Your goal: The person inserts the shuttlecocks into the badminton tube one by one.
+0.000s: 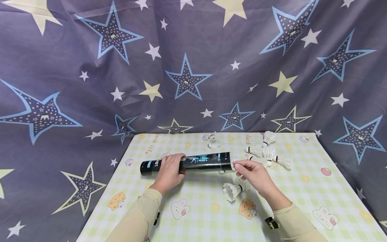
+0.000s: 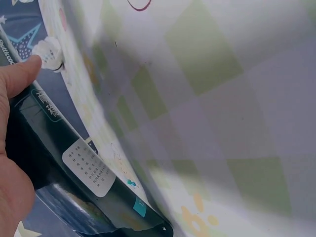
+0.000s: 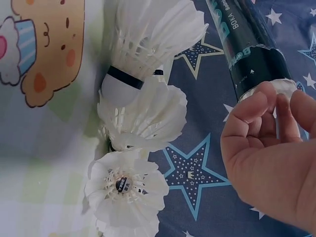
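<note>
A black shuttlecock tube (image 1: 208,162) with blue lettering lies sideways over the table, its mouth towards the right. My left hand (image 1: 170,172) grips it around the left half, the thumb on the near side. At the mouth, my right hand (image 1: 255,176) pinches the white feather rim of a shuttlecock (image 3: 285,87) with thumb and fingers. Most of that shuttlecock is hidden by the tube and fingers. Just below the right hand, a loose shuttlecock (image 1: 232,191) lies on its side, beside another one (image 1: 243,183) partly covered by the hand.
Several more shuttlecocks (image 1: 283,161) lie in a group to the right of the tube. A single shuttlecock (image 1: 213,142) stands near the table's back edge. The table (image 1: 199,222) has a green checked cover with cartoon prints. Behind it hangs a star-patterned cloth (image 1: 193,43).
</note>
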{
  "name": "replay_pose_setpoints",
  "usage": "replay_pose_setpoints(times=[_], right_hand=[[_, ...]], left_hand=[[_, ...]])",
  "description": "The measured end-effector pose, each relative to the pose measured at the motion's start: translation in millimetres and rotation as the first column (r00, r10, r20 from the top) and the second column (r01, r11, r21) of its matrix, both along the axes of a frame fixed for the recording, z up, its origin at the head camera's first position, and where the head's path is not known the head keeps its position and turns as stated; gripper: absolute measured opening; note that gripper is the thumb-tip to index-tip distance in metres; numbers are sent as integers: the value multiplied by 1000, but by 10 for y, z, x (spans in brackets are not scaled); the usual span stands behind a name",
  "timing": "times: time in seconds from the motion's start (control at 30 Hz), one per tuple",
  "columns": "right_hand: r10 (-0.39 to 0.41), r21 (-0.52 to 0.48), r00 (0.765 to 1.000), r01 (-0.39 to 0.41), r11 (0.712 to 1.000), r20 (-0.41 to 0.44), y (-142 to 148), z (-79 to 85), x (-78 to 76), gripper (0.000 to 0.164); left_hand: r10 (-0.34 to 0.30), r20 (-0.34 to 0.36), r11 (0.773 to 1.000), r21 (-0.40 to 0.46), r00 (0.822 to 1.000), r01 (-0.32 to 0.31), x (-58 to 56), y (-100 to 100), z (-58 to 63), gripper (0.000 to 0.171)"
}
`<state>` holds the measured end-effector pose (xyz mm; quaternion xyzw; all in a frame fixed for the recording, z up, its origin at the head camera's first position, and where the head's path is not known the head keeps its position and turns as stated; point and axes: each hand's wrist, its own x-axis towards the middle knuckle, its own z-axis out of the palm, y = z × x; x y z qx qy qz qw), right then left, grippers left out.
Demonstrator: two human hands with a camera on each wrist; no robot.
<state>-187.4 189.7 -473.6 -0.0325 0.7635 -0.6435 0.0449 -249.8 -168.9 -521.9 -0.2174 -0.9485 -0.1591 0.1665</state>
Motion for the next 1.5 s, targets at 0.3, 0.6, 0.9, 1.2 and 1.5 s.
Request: replay_pose_setpoints(times=[0.3,0.6,0.9,1.2,1.5], right_hand=[[-44,51,998,46,998,-41,7,-22,26,37],[-11,94,994,21,995,-110,-21,-96,31,30],[55,141,993,-40,989,-106,-140,-110,31,37],[191,193,976,-168,967,-106,-238,-144,40,27],[216,199,970,-190,961,-113,-250,-163,45,25]], left_hand=[[14,13,1000,0,1000,-14,8,-5,13,85],[31,8,999,14,999,-32,5,-5,20,85],[37,28,999,33,999,-37,22,14,25,86],[11,12,999,35,1000,-11,22,35,-4,86],[10,-3,999,34,1000,-10,26,48,-16,86]])
